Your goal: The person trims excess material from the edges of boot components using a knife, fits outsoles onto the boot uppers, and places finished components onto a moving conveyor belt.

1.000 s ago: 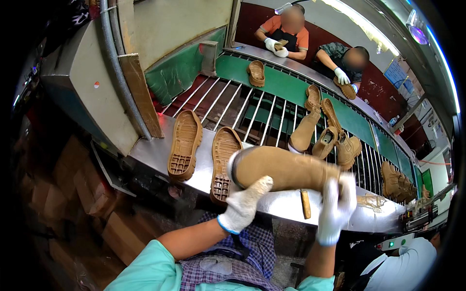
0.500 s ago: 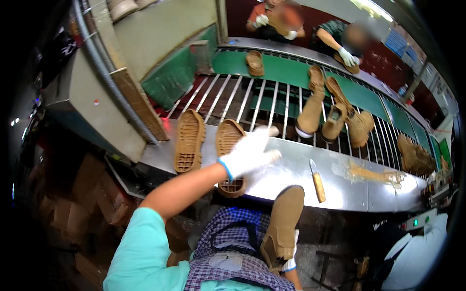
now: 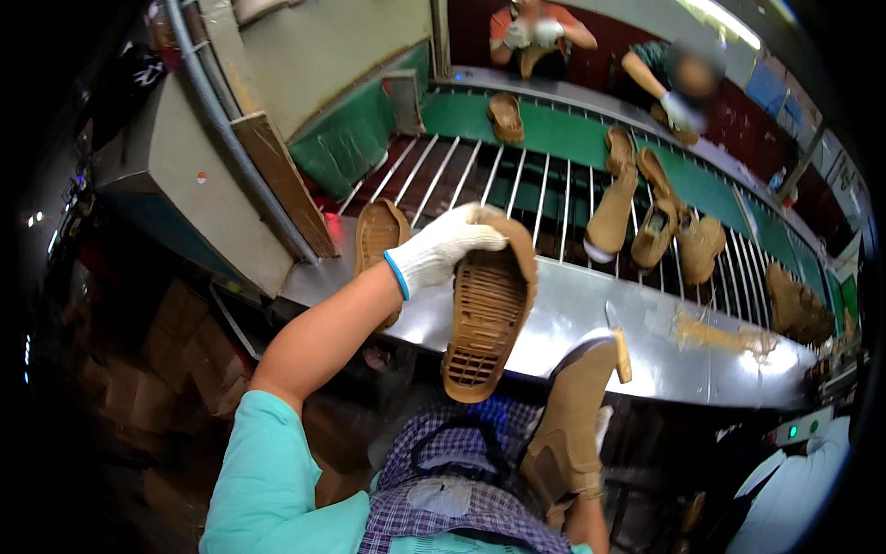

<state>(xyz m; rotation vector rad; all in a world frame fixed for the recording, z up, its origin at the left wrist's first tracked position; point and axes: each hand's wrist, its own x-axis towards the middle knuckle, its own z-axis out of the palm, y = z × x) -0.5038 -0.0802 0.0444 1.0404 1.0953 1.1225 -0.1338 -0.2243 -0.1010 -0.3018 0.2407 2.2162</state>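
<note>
- The left hand (image 3: 443, 247), in a white knit glove, has its grip closed over the toe end of a tan moulded rubber sole (image 3: 484, 309), lifting it off the steel surface (image 3: 646, 323).
- A tan suede ankle boot (image 3: 572, 425) stands upright in the lap; the right hand is mostly hidden beneath it, grip unclear.
- Judging by this, the sole must next be aligned with the boot.
- A second tan sole (image 3: 378, 235) lies beside it; a wooden-handled tool (image 3: 620, 346) is near.

Shoe factory — assembly line

Tan boots (image 3: 666, 229) ride a barred conveyor (image 3: 517, 180) at one o'clock, gloved workers (image 3: 540, 32) stand at twelve, and a steel counter (image 3: 591, 309) carries ribbed soles (image 3: 378, 235) — production floor.
</note>
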